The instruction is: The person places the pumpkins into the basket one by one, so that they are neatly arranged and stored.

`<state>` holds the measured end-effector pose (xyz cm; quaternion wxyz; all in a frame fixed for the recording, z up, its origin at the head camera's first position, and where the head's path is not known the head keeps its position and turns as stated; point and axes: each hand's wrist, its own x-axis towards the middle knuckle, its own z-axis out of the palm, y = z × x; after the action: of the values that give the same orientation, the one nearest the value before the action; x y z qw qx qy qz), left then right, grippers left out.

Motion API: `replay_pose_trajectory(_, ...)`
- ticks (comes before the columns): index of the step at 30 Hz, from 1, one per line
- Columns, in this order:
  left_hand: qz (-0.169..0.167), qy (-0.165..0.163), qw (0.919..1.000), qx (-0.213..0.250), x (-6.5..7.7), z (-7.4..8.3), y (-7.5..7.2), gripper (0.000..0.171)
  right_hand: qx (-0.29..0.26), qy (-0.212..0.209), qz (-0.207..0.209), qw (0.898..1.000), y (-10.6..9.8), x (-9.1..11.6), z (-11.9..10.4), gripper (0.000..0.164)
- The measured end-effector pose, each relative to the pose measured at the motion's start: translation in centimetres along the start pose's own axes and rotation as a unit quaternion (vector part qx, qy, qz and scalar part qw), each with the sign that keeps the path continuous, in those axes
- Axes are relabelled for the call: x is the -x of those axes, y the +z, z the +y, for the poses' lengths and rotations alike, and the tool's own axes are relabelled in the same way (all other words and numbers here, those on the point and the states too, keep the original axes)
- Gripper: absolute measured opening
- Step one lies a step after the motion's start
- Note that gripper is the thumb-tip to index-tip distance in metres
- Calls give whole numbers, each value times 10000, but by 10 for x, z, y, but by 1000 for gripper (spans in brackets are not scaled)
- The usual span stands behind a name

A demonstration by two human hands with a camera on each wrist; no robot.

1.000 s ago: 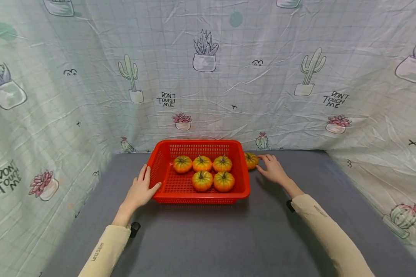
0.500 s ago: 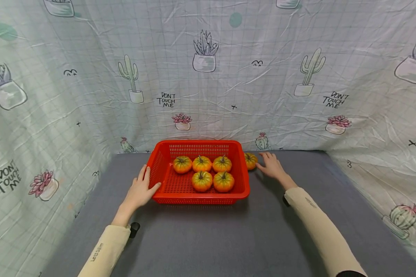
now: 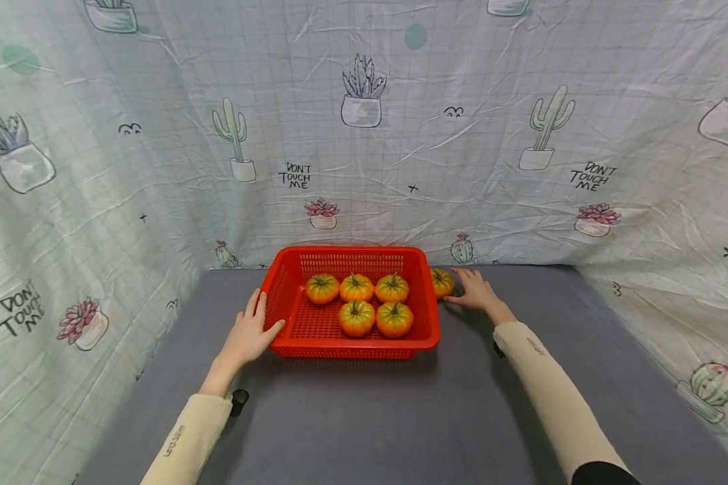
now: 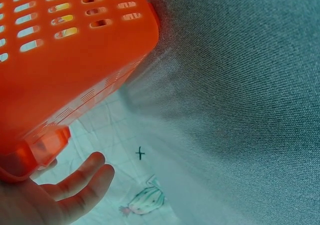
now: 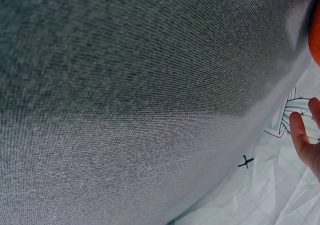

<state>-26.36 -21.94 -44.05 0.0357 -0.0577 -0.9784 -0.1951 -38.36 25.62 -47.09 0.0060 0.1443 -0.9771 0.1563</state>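
Note:
A red plastic basket (image 3: 340,342) stands on the table, holding several small orange-and-green pumpkins (image 3: 356,318). My left hand (image 3: 247,335) rests at its left rim, fingers along the side and thumb over the front corner. In the left wrist view, the fingers (image 4: 90,182) extend loosely past the orange rim, apart from the basket wall. One more pumpkin (image 3: 442,283) sits outside, close against the basket's right side. My right hand (image 3: 476,293) is spread beside it, its thumb near or touching the pumpkin. Fingers (image 5: 300,132) in the right wrist view stand apart from the pumpkin (image 5: 315,35).
The table has a dark grey cloth cover (image 3: 352,417). A pale printed curtain (image 3: 400,148) hangs along the back and both sides, close behind the basket.
My right hand has shifted slightly at the outside pumpkin, and its thumb now reaches further towards it. The left hand and the basket stay in place; the head view has shifted slightly.

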Motion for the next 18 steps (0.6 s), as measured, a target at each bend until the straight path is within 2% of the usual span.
replay_pose_trajectory(10,40,33,10000,43,0,0,0,76,-193,198,-533,9982,1,-8,-1,92)
replay_pose_trajectory(18,38,37,10000,38,-1,0,1,76,-204,216,-629,9976,3,-16,-7,93)
